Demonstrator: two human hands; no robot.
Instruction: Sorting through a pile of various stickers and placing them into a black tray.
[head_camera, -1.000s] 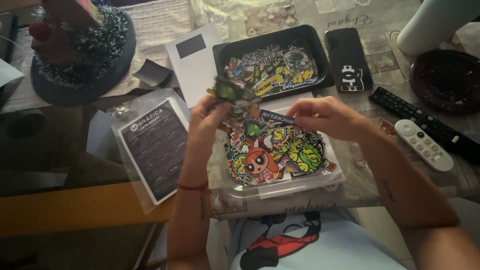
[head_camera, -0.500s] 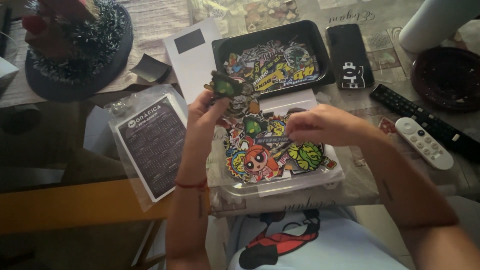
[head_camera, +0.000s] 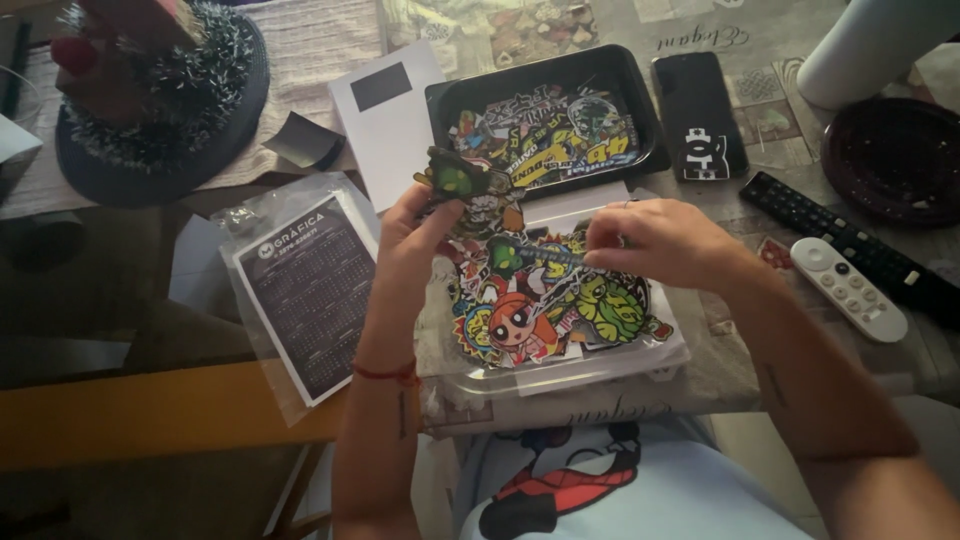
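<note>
- Stickers are what you are sorting: your left hand (head_camera: 415, 235) is pinching a green-faced die-cut sticker (head_camera: 462, 180) between thumb and fingertips, lifted above the clear tray (head_camera: 600, 368) of stickers in front of you.
- Your right hand (head_camera: 655, 240) is closing its fingertips on a long dark sticker (head_camera: 530, 255) just over that tray's pile.
- You are doing well by gripping only the edges; keep the pinch light so the paper is not creasing.
- You are working close to the black tray (head_camera: 645, 120) of stickers behind; keep the lifted pieces apart from each other.
- You are resting near the white remote (head_camera: 850, 288), so mind your right forearm.
</note>
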